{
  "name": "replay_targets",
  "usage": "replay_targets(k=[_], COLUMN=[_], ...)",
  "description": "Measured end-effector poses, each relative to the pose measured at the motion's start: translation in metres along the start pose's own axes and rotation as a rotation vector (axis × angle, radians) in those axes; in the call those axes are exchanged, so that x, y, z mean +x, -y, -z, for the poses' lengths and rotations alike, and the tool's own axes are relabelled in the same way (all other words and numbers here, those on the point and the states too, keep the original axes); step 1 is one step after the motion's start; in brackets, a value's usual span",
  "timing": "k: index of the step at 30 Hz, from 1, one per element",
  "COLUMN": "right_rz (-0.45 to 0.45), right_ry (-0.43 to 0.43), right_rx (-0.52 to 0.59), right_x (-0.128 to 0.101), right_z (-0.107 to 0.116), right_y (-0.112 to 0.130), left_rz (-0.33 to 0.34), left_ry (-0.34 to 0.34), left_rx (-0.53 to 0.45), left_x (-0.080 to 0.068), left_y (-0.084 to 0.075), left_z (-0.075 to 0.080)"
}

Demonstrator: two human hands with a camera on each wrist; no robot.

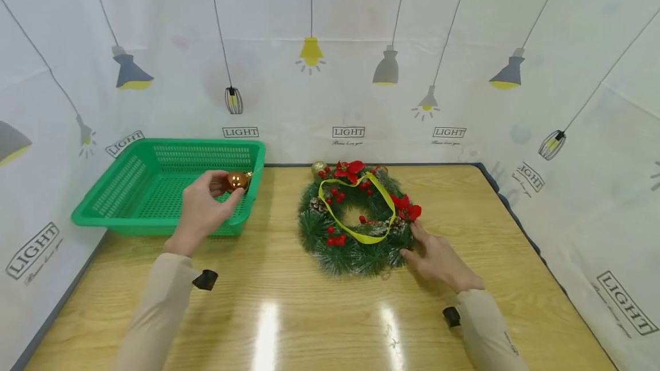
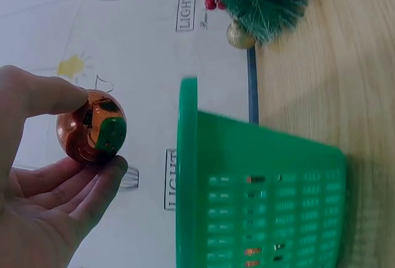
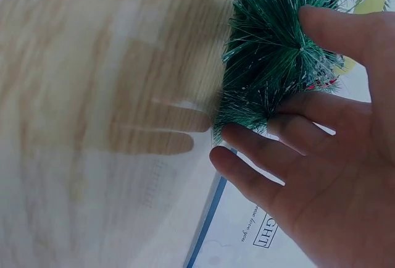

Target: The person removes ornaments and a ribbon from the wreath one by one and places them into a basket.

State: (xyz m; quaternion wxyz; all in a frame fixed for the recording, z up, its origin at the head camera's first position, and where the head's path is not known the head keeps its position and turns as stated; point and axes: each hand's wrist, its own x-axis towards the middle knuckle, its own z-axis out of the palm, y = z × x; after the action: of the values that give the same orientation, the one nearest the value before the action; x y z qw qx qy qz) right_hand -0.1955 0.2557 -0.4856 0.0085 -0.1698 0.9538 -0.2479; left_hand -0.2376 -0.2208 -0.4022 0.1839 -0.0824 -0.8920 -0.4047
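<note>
a copper bauble (image 1: 236, 180) is pinched by the left hand (image 1: 205, 205) near the three o'clock rim of the green basket (image 1: 134, 224). the wreath (image 1: 337, 257) on the desk (image 1: 319, 319) is touched at four o'clock by the right hand (image 1: 440, 259), fingers loosely extended.

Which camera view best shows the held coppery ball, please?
The left wrist view: the coppery ball looks largest there, pinched by the left hand. The head view shows it smaller, partly covered by that hand; the right wrist view does not show it.
</note>
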Motion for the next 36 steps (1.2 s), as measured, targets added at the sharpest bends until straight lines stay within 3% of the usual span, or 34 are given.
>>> replay_targets(k=[7, 21, 25, 36], right_rz=[0.008, -0.005, -0.001, -0.017], right_ry=[-0.001, 0.010, 0.006, 0.010], right_rx=[0.000, -0.004, -0.008, 0.000], right_x=[0.000, 0.001, 0.000, -0.001], right_z=[0.000, 0.001, 0.000, 0.001], right_y=[-0.001, -0.001, -0.001, 0.001], left_rz=[0.072, 0.133, 0.132, 0.185], left_ry=[0.002, -0.013, -0.028, 0.024], left_rx=[0.025, 0.064, 0.082, 0.096], left_x=[-0.001, -0.001, 0.002, 0.005], left_y=[0.018, 0.051, 0.057, 0.066], left_z=[0.016, 0.033, 0.036, 0.041])
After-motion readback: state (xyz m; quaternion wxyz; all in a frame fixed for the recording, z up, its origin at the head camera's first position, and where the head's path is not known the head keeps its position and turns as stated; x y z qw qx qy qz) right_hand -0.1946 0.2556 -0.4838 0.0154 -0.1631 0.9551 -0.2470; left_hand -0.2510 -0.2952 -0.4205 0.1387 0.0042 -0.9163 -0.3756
